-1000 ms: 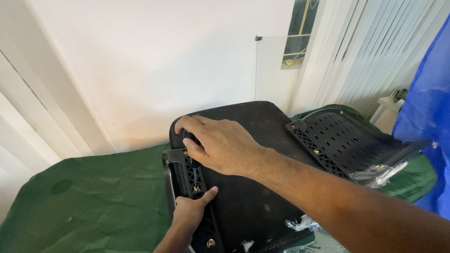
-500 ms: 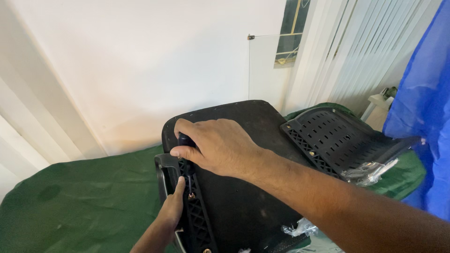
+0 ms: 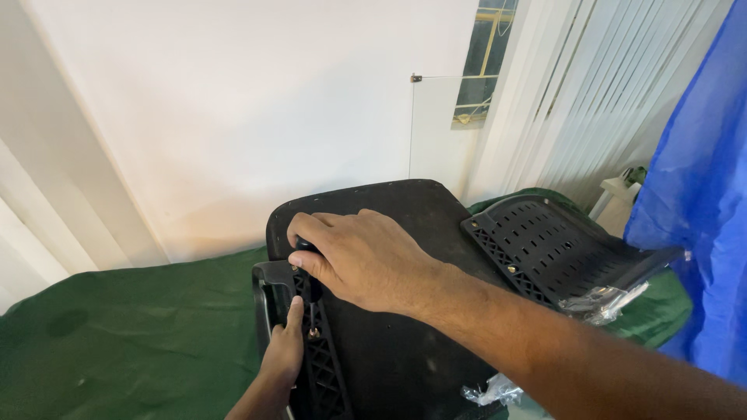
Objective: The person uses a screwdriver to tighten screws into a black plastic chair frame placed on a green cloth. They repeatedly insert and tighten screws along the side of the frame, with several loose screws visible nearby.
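A black chair seat (image 3: 405, 327) lies upside down on a green cloth (image 3: 132, 334). A black ribbed bracket with an armrest piece (image 3: 268, 299) runs along its left edge. My right hand (image 3: 362, 257) is closed around the dark handle of a screwdriver (image 3: 310, 288), whose thin shaft stands upright on a brass screw in the bracket. My left hand (image 3: 284, 354) comes up from below. Its fingers pinch the shaft just beside the screw and rest on the bracket.
A second black slotted chair part (image 3: 545, 249) lies to the right on the green cloth, with clear plastic wrap (image 3: 603, 299) at its end. White vertical blinds (image 3: 576, 101) and a blue sheet (image 3: 692, 202) fill the right side. A white wall stands behind.
My left hand slid up the bracket from the lower edge to the screwdriver shaft. My right hand shifted slightly left, and the screwdriver now stands on the screw.
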